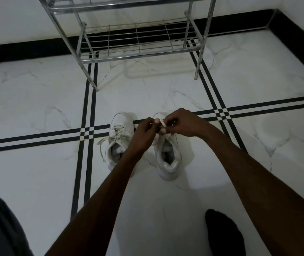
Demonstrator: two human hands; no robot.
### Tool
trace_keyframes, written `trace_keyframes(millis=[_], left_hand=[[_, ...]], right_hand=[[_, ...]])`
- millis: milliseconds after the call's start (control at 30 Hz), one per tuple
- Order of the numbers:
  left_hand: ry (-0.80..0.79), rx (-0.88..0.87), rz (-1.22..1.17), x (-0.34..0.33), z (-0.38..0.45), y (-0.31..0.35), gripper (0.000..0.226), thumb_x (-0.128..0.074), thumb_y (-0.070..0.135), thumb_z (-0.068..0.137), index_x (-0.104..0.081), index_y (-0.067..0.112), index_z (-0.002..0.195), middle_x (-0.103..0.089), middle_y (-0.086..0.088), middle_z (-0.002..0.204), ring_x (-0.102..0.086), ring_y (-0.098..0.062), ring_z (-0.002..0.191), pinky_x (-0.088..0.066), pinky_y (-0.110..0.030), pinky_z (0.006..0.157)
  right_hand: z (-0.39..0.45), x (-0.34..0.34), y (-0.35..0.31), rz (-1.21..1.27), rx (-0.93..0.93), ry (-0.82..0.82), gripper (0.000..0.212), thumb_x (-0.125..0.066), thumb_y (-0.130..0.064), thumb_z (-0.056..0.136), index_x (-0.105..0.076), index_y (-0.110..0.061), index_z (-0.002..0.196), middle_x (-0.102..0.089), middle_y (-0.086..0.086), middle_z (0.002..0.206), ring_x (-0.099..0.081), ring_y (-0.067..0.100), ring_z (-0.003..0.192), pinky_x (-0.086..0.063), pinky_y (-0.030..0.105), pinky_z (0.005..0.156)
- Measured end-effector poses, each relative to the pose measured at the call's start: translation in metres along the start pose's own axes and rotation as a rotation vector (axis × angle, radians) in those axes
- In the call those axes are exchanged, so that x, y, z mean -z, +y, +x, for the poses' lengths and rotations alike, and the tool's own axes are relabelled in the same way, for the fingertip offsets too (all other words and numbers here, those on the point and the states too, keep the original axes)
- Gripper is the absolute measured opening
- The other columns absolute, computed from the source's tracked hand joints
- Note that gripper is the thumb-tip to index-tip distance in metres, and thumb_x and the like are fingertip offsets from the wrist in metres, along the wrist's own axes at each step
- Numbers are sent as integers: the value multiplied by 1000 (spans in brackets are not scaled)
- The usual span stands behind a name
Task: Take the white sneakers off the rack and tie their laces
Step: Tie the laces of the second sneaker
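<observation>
Head view shows two white sneakers on the tiled floor [166,209], side by side, toes toward the metal rack [138,50]. Over the right sneaker [168,159] both hands meet: the left hand [143,134] and the right hand [183,124] each pinch its lace [163,124] between curled fingers, knuckles up, forearms stretched forward. On the left sneaker [119,141] the loose lace ends [102,145] hang to the floor. At the bottom right a dark foot [223,235] is visible.
</observation>
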State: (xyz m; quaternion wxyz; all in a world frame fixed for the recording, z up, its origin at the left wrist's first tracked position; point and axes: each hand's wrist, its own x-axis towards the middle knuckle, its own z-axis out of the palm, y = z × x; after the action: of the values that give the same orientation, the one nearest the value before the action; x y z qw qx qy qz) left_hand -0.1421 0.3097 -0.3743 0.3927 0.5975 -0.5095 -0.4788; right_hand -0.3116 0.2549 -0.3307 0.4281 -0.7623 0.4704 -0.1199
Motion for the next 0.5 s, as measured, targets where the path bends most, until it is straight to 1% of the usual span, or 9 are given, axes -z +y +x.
trace_keyframes(millis=[67, 167, 233, 300, 333, 400, 433, 467, 500], left_hand=[[16, 63, -68, -3, 0, -2, 38, -47, 39, 104, -67, 7, 107, -76, -8, 101, -72, -21, 99, -54, -42, 93], [10, 65, -102, -7, 0, -1, 33, -48, 33, 104, -67, 8, 114, -75, -7, 107, -70, -18, 105, -55, -37, 92], [-6, -27, 7, -6, 2, -3, 34, -49, 33, 102, -65, 12, 123, -71, -5, 120, -66, -17, 114, -51, -40, 100], [18, -86, 239, -2, 6, -11, 40, -52, 37, 95, -63, 18, 129, -64, -6, 133, -61, -23, 122, -46, -48, 107], [44, -104, 379, 0, 7, -15, 41, -53, 37, 92, -63, 20, 128, -61, -8, 133, -58, -28, 123, -45, -50, 107], [155, -105, 587, 3, 6, -19, 34, -54, 39, 90, -68, 19, 114, -54, -12, 124, -46, -35, 121, -46, -52, 102], [207, -113, 610, 5, 5, -18, 31, -53, 41, 93, -69, 17, 105, -50, -13, 119, -42, -35, 119, -48, -49, 98], [234, -117, 561, 9, 2, -12, 33, -51, 41, 98, -69, 13, 99, -51, -14, 116, -42, -33, 116, -50, -43, 95], [236, -114, 433, 14, 0, -6, 37, -49, 38, 102, -69, 8, 95, -56, -15, 111, -50, -31, 111, -52, -34, 91]], right_hand=[[-1, 1, 3, -57, 23, 102, 12, -83, -17, 75, -74, -24, 73, -71, -8, 70, -67, 2, 60, -51, 19, 62], [-1, -2, 7, -94, 46, 307, 13, -84, -12, 71, -80, -18, 83, -77, -1, 79, -69, 7, 69, -56, 22, 71], [-2, -3, 11, -11, 6, 373, 14, -84, -15, 70, -81, -17, 84, -78, -2, 81, -70, 8, 73, -54, 20, 71], [-3, -3, 15, 127, -41, 369, 17, -86, -17, 69, -82, -18, 86, -78, -1, 83, -73, 12, 77, -59, 28, 78], [-3, -4, 18, 223, -61, 348, 18, -86, -17, 69, -82, -17, 87, -79, 1, 84, -75, 16, 81, -61, 33, 81], [-5, -5, 20, 403, -70, 308, 21, -86, -14, 70, -80, -11, 90, -79, 9, 89, -76, 23, 88, -61, 40, 85], [-6, -6, 20, 475, -70, 297, 22, -85, -13, 72, -79, -7, 93, -78, 13, 92, -75, 26, 90, -61, 41, 86], [-6, -6, 20, 541, -78, 281, 23, -83, -14, 75, -78, -3, 95, -77, 17, 95, -75, 29, 93, -61, 42, 87], [-7, -5, 19, 606, -90, 258, 24, -80, -16, 80, -76, 1, 97, -76, 20, 98, -74, 31, 95, -60, 42, 89]])
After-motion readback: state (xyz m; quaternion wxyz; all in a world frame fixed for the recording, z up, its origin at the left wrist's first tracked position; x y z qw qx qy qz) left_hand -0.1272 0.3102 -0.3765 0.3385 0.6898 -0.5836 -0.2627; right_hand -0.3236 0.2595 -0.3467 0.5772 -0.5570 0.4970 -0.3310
